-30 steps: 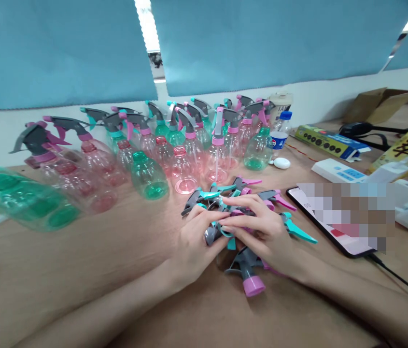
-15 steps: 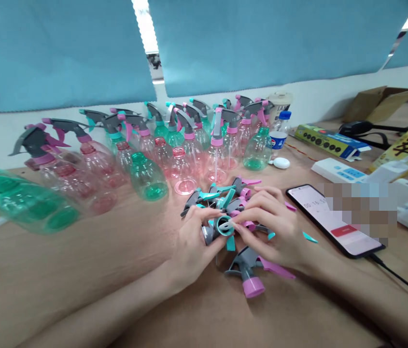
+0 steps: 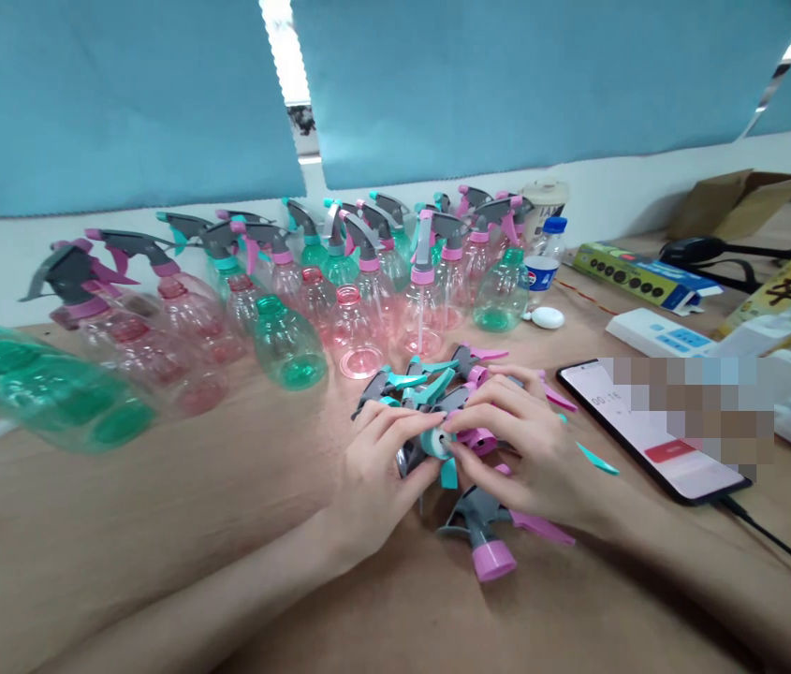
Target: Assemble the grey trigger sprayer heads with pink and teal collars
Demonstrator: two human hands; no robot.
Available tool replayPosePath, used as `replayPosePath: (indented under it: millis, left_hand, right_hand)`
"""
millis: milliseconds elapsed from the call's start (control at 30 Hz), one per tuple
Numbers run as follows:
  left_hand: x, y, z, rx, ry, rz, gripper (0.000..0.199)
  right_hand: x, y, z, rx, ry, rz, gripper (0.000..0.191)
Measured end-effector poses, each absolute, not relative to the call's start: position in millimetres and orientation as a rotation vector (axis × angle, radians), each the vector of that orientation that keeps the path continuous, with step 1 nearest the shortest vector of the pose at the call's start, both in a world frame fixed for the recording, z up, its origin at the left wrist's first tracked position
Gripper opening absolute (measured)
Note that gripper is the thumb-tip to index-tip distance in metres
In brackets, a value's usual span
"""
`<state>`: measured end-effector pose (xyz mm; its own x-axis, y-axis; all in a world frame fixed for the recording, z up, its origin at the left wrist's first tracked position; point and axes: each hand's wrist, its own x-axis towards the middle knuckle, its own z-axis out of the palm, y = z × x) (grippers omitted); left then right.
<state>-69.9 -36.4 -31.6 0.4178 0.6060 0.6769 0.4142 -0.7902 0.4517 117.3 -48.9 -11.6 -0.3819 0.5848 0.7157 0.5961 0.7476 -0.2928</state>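
My left hand is closed on a grey trigger spray head, thumb and fingers around its teal collar. The collar's mouth faces me. In that mouth sits a small white plastic insert with a dark hole in its middle. My right hand pinches at the insert, thumb and index finger at its edge. Under and behind both hands lies a pile of loose spray heads with teal and pink triggers, partly hidden. Nearest to me, a spray head with a pink collar lies on the table.
Behind the pile stand several clear pink and green bottles, many with spray heads on; an open green bottle is in front. Green bottles lie at the left. To the right are a phone on a cable, a power strip and a drink bottle.
The white insert, held tilted at the collar's opening before, now sits in the collar facing me. My right fingers have moved in closer against it. The left hand keeps its hold.
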Motion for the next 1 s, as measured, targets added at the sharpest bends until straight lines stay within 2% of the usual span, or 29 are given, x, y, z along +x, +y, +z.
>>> replayPosePath:
  millis: [367, 1000]
  left_hand:
    - [-72.2, -35.6, -33.2, 2.433, 0.93, 1.315, 0.028]
    - [-72.5, -33.7, -36.2, 2.444, 0.932, 1.315, 0.028]
  right_hand:
    - [121.6, -49.0, 0.8, -0.993, -2.158, 0.188, 0.011]
    - [120.1, -42.1, -19.9, -0.949, -2.1, 0.146, 0.003]
